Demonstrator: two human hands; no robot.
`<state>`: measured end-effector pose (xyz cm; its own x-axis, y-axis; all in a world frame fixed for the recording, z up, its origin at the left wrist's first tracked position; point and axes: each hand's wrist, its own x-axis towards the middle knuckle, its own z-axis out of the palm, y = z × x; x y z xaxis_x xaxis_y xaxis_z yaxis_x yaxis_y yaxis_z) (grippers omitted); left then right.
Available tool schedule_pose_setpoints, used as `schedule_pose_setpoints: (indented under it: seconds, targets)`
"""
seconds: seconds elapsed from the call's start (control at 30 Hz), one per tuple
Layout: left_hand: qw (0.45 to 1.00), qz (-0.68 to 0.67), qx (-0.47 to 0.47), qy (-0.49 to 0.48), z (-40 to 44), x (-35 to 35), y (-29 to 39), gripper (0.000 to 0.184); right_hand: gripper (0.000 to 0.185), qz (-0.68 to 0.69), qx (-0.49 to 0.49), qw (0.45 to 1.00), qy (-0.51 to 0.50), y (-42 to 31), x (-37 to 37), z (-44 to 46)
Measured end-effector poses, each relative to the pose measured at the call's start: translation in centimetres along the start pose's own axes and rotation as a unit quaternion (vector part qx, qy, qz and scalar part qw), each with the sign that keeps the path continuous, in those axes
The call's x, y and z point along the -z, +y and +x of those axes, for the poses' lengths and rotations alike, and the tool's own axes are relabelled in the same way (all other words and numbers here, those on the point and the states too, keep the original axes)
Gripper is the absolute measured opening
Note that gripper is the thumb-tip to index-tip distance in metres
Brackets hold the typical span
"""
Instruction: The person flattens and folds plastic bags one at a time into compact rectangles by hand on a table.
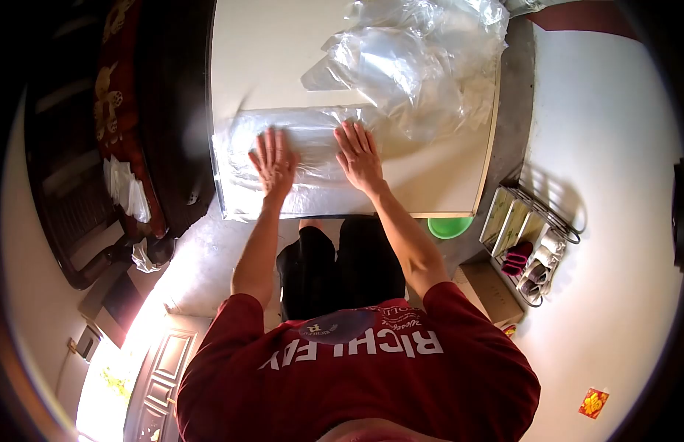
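Clear plastic sheeting, a flattened bag by its look [312, 180], lies over the near left part of the pale tabletop [438, 177]. On its left half my left hand [276, 160] rests palm down with the fingers spread; its outline is slightly blurred. To the right, my right hand [359, 153] is also flat on the plastic, fingers stretched out towards the far side. Neither hand grips anything. Beyond my right hand a heap of crumpled clear plastic [412, 62] covers the far right of the table.
Under the table's near right edge shows a green basin [449, 227]. A shoe rack [530, 243] with several shoes stands by the right wall, near a cardboard box [489, 295]. Dark wooden furniture [172, 110] is at the left, with white plastic bags [127, 190] hanging there.
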<state>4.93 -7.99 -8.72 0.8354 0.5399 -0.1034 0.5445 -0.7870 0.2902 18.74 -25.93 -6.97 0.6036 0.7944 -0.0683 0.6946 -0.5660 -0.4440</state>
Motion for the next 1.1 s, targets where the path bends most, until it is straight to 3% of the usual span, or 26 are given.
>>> schedule_pose_setpoints:
  seconds: [0.1, 0.37, 0.47, 0.5, 0.57, 0.6, 0.7, 0.73, 0.83, 0.9, 0.97, 1.1]
  targets:
    - [0.99, 0.006, 0.11, 0.083, -0.5, 0.4, -4.1, 0.068, 0.054, -0.017, 0.005, 1.0, 0.002, 0.4, -0.2, -0.3]
    - [0.989, 0.038, 0.124, 0.076, -5.8, 3.5, -6.6, 0.065, 0.061, 0.015, 0.053, 0.998, -0.019, -2.1, 0.3, -0.9]
    - [0.977, -0.042, 0.146, 0.15, -7.9, 3.3, -7.1, 0.063, 0.063, 0.019, 0.052, 0.998, -0.021, -3.8, -0.1, -1.2]
    - [0.976, -0.042, 0.15, 0.149, -8.3, 3.8, -6.7, 0.063, 0.063, 0.019, 0.054, 0.998, -0.025, -4.5, 0.0, -1.4]
    - [0.941, -0.009, 0.324, 0.094, -8.9, 5.3, -5.8, 0.054, 0.064, 0.014, 0.048, 0.998, -0.046, -6.5, 0.0, -1.9]
    - [0.939, 0.011, 0.313, 0.14, -9.1, 5.0, -6.4, 0.042, 0.064, 0.019, 0.053, 0.997, -0.054, -7.1, -0.2, -2.2]
    - [0.946, -0.053, 0.312, 0.07, -9.9, 4.8, -7.9, 0.034, 0.063, 0.032, 0.071, 0.995, -0.06, -8.2, -1.9, -3.5]
    - [0.949, -0.034, 0.296, 0.104, -9.8, 4.7, -8.0, 0.03, 0.063, 0.017, 0.079, 0.994, -0.068, -8.5, -2.3, -3.7]
    - [0.946, -0.058, 0.316, 0.033, -9.5, 5.3, -8.6, 0.031, 0.064, 0.017, 0.075, 0.995, -0.065, -8.9, -2.7, -4.2]
    - [0.942, -0.077, 0.32, 0.066, -9.4, 5.2, -8.9, 0.029, 0.064, 0.008, 0.082, 0.995, -0.062, -9.1, -2.8, -4.1]
    - [0.934, -0.088, 0.347, -0.006, -9.3, 5.7, -8.9, 0.025, 0.064, -0.001, 0.085, 0.995, -0.061, -9.2, -2.7, -4.3]
    - [0.937, -0.104, 0.334, -0.027, -10.2, 4.0, -10.6, 0.027, 0.065, -0.001, 0.093, 0.993, -0.071, -9.1, -2.7, -4.0]
